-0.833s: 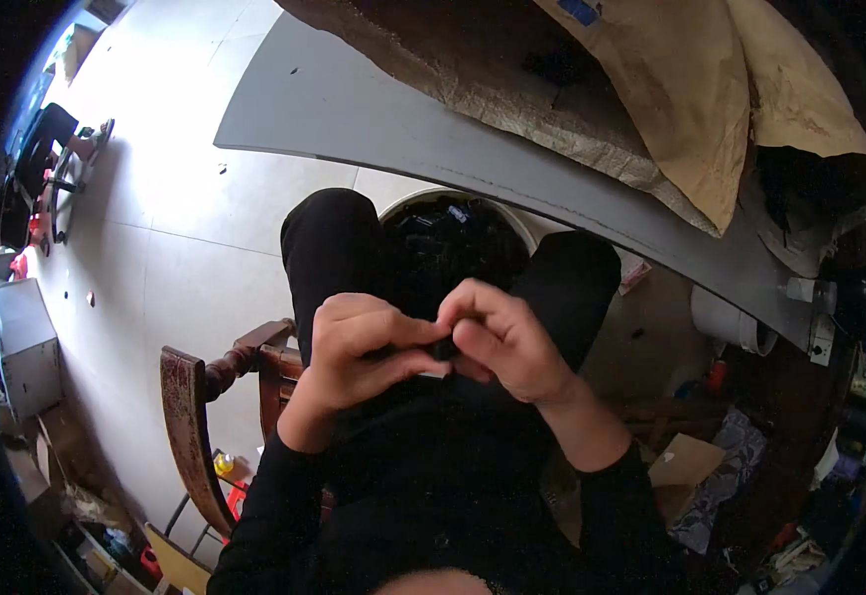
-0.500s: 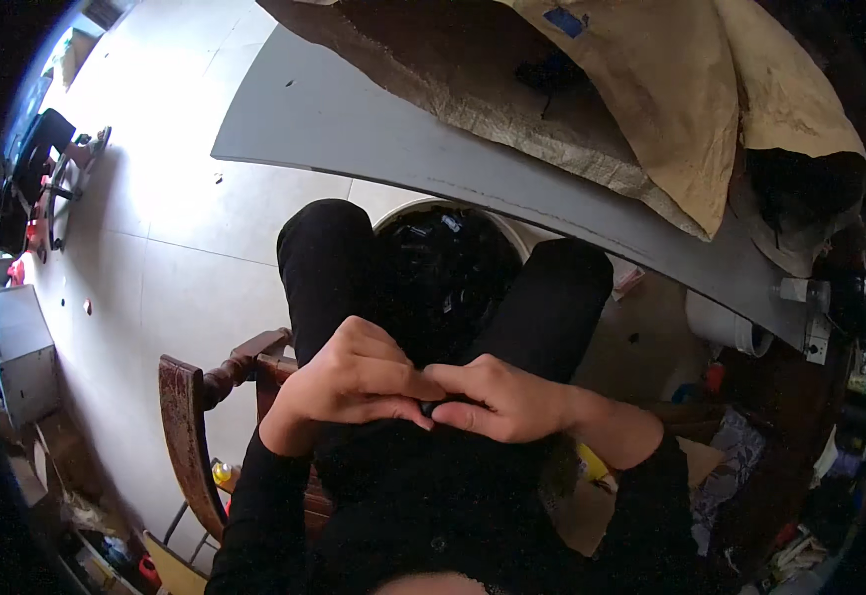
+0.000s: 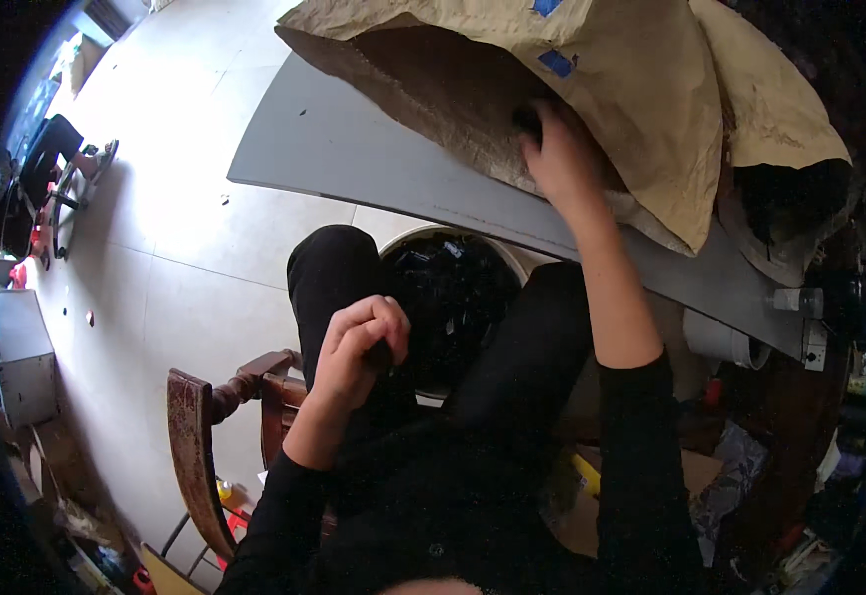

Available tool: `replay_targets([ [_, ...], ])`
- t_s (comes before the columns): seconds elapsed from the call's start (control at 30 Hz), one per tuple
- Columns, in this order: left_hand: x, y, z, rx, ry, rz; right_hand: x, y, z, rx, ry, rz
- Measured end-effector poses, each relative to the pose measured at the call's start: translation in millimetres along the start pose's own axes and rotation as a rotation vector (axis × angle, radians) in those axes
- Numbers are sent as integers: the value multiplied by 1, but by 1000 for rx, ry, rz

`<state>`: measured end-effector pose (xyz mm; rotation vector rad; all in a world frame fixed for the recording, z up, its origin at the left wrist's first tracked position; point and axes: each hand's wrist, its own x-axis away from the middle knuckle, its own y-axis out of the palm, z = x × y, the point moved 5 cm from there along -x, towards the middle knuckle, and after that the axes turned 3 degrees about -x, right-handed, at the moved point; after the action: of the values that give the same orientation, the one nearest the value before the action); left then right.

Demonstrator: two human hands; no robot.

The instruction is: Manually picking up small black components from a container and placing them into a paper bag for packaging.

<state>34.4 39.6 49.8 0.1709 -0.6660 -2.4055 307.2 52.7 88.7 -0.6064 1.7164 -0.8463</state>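
Observation:
My left hand (image 3: 354,349) is held above my left thigh, its fingers curled round a small dark piece (image 3: 379,357) whose kind I cannot make out. My right hand (image 3: 558,164) reaches forward into the mouth of a brown paper sack (image 3: 641,109) lying on a grey tabletop (image 3: 373,139). Between its thumb and forefinger shows a small black piece (image 3: 528,121), slightly blurred. Beneath my knees stands a round pale-rimmed bucket (image 3: 393,238) filled with many shiny black pieces (image 3: 448,288).
Close on my left is a worn wooden chair (image 3: 191,426). Another sack opening (image 3: 785,203) gapes at the far right of the table, near a clear jar (image 3: 798,300). A white bucket (image 3: 716,339) stands under the table. Boxes (image 3: 24,347) line the left side.
My hands were together over my lap, with something dark between them. They have parted: the right has moved forward into the sack, and the left has turned with the dark piece in it.

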Motion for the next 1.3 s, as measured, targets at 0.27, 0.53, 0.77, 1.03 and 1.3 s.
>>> replay_targets([
  [0.27,-6,13,24,-338,69,108,52,-41,-74,-988,382,-687],
  [0.53,-13,26,40,-584,233,24,108,-52,-116,-2124,753,-787],
  [0.77,-8,30,42,-782,300,-119,121,-51,-124,-1991,754,-864],
  [1.03,1,45,39,-1013,524,-64,139,-55,-122,-1916,958,-676],
  [1.3,34,34,1,-991,175,-238,202,-50,-138,-2168,1324,-851],
])
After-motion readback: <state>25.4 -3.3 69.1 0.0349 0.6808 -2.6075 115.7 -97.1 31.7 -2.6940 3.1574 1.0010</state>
